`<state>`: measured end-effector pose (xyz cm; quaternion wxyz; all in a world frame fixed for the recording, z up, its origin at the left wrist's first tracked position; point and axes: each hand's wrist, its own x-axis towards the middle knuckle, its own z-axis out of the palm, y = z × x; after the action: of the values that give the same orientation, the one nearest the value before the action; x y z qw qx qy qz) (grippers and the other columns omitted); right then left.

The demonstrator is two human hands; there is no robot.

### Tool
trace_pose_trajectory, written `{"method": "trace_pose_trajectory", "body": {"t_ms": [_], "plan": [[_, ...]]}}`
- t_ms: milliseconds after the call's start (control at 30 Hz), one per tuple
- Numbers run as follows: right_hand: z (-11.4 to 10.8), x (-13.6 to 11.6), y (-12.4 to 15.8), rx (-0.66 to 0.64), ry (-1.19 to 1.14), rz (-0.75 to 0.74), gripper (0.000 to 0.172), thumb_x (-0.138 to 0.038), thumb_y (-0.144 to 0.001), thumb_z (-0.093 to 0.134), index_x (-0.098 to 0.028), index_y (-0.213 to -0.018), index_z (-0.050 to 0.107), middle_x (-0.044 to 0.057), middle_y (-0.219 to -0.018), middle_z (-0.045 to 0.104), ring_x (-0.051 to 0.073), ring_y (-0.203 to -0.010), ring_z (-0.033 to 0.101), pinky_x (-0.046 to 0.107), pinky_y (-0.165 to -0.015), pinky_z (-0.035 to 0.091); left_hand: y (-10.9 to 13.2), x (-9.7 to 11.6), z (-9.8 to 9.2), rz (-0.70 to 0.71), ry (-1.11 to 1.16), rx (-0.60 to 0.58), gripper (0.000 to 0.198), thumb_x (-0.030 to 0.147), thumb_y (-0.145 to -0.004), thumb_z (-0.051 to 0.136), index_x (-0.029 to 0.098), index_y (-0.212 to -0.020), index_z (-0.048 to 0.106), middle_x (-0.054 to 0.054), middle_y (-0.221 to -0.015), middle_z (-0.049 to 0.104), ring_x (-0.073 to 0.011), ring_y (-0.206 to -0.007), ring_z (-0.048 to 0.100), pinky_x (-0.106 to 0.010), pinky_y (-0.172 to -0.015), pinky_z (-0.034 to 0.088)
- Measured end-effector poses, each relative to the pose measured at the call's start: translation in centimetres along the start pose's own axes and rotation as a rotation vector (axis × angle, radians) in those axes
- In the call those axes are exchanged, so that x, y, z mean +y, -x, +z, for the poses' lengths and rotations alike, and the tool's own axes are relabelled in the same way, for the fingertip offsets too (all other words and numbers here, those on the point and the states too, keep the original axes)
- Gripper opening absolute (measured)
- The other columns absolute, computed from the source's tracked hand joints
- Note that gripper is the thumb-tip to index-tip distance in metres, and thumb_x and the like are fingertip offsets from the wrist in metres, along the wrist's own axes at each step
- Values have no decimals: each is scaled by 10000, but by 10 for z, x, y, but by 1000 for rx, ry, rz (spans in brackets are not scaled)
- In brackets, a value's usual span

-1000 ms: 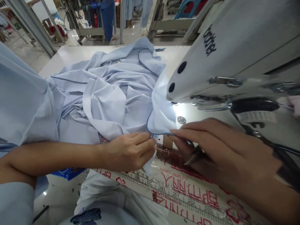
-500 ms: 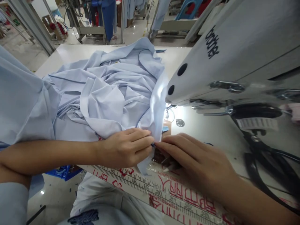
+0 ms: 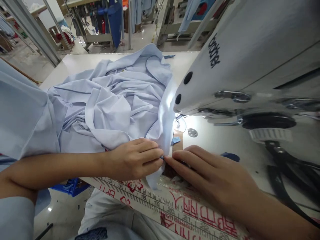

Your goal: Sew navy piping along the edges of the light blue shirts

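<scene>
A light blue garment (image 3: pixel 110 110) with thin dark blue piping lies bunched on the sewing table, left of the sewing machine (image 3: pixel 240 60). My left hand (image 3: pixel 140 158) is closed on the garment's near right edge, the fabric pinched under its fingertips. A short dark blue end of piping (image 3: pixel 162 157) sticks out from those fingers. My right hand (image 3: pixel 202 166) meets it from the right, fingertips drawn together at the piping. Something dark shows under the right fingers, too hidden to name. The needle area is partly covered by the machine head and the cloth.
A printed measuring strip (image 3: pixel 150 200) runs along the table's front edge. Black-handled scissors (image 3: pixel 282 173) lie at the right, and a dark blue scrap (image 3: pixel 230 156) sits behind my right hand. A blue basket (image 3: pixel 71 187) is below the table. Other workstations stand beyond.
The view has shifted slightly, so the machine appears further left. My right fingertips have moved a little at the piping, and more of the dark blue scrap shows. The left hand keeps its hold.
</scene>
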<state>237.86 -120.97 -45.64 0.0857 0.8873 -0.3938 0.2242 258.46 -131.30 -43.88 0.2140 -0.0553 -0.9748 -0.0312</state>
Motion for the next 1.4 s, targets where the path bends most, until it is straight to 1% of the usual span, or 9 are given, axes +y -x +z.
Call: {"method": "trace_pose_trajectory", "body": {"t_ms": [133, 300, 500, 633, 700, 833, 967, 1100, 1400], "plan": [[-4, -1, 2, -57, 62, 3, 255, -130, -917, 325, -81, -1074, 521, 82, -828, 556, 184, -715, 466, 310, -528, 382, -13, -10, -6, 54, -26, -55, 186, 134, -920, 408, 88, -950, 586, -54, -810, 637, -145, -773, 561, -278, -712, 495], [-3, 0, 1, -40, 17, 15, 224, -119, -903, 338, -98, -1015, 531, 78, -796, 552, 179, -694, 458, 293, -495, 362, -29, -3, -11, -116, -316, 114, 166, 149, -885, 477, 143, -723, 509, -12, -644, 523, -145, -635, 474, -286, -549, 366], [-3, 2, 1, -7, -104, 75, 243, -174, -885, 400, -128, -1083, 533, 80, -842, 567, 178, -712, 505, 282, -516, 393, -11, 13, 0, -60, -216, -56, 111, 105, -880, 467, 74, -819, 554, -61, -786, 552, -162, -774, 506, -305, -685, 441], [-8, 11, -10, 28, -193, 421, 105, -280, -870, 491, -210, -913, 558, 35, -796, 598, 144, -634, 552, 263, -534, 409, -7, 9, 2, -74, -166, -79, 159, 93, -896, 423, 53, -918, 575, -73, -857, 574, -161, -827, 504, -299, -755, 472], [-9, 19, -17, 8, -151, 574, 219, -412, -854, 507, -234, -970, 559, 15, -728, 599, 152, -555, 542, 282, -506, 392, -8, 8, 1, -84, -146, -92, 174, 110, -901, 417, 52, -948, 574, -80, -881, 576, -168, -855, 505, -300, -772, 480], [-9, 28, -31, -169, -222, 570, 352, -455, -835, 488, -302, -1149, 525, 30, -864, 591, 173, -676, 560, 303, -587, 400, -7, 9, -4, -98, -99, -133, 244, 185, -898, 430, 17, -1032, 546, -121, -958, 567, -219, -952, 495, -342, -818, 485], [-11, 30, -44, -425, -246, 614, 195, -392, -826, 458, -216, -819, 543, 47, -822, 550, 161, -670, 514, 295, -584, 354, -8, 11, -12, -100, -30, -215, 348, 231, -841, 447, -6, -1084, 521, -142, -1007, 546, -254, -972, 476, -387, -866, 465], [-9, 33, -56, -483, -196, 820, 263, -450, -821, 464, -204, -728, 478, 44, -739, 532, 164, -630, 489, 302, -570, 337, -13, 10, -16, -138, 21, -316, 333, 186, -736, 467, 25, -1015, 548, -139, -1019, 523, -268, -1009, 458, -389, -911, 435], [-7, 35, -55, -456, -209, 889, 269, -440, -814, 491, -215, -666, 487, 33, -665, 538, 173, -611, 520, 294, -528, 341, -17, 1, 7, -144, -100, -125, 178, 102, -875, 399, 87, -847, 574, -82, -833, 565, -180, -808, 492, -312, -751, 476]]}}
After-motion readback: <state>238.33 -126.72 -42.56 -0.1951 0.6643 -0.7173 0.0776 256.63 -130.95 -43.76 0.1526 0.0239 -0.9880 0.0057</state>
